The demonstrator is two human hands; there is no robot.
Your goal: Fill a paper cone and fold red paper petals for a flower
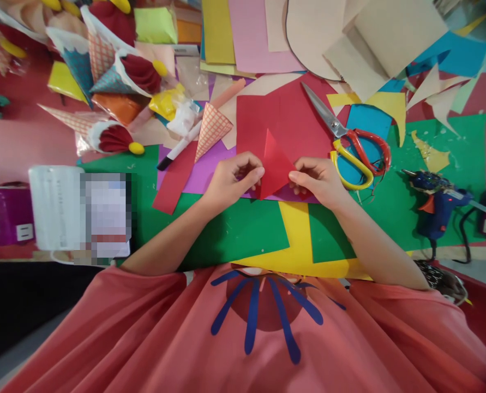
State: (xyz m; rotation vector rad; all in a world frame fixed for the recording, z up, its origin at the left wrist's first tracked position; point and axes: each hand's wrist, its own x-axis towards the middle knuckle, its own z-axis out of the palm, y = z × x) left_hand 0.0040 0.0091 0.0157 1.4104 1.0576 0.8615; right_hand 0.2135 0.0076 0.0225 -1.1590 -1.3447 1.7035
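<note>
Red paper piece: between both hands, apex toward larger red sheet.
Left hand: thumb and fingertips pinched on the left edge.
Right hand: thumb and fingertips pinched on the right corner (scissors just beside).

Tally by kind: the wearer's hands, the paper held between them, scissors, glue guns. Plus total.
Hands: 2 (left hand, right hand)
Held red paper: 1
Scissors: 1
Glue gun: 1
Total: 5
</note>
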